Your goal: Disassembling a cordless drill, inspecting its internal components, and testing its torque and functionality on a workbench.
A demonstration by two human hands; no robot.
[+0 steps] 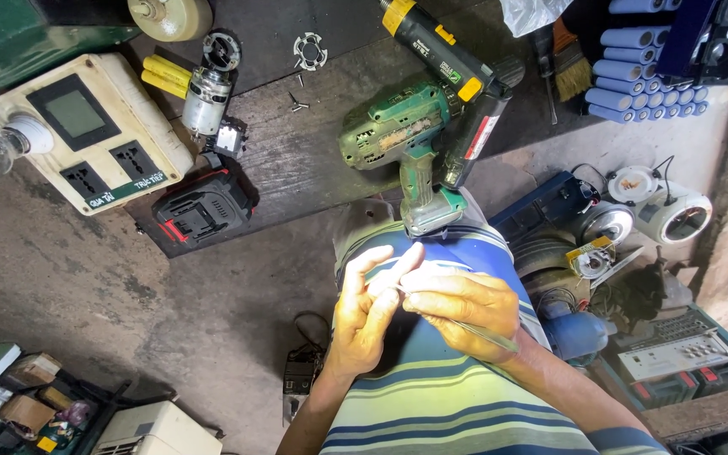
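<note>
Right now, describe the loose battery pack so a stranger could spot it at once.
Start at the cream socket box with a grey screen on the left. Just to its right, at the edge of the dark mat, lies the battery pack. It alone is black with red trim, unlike the green drill.

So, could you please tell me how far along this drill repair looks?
Done: the motor is out, lying on the board beside the battery pack. In hand: the right hand works tweezers against the left hand. Left: the green drill remains unassembled.
</note>
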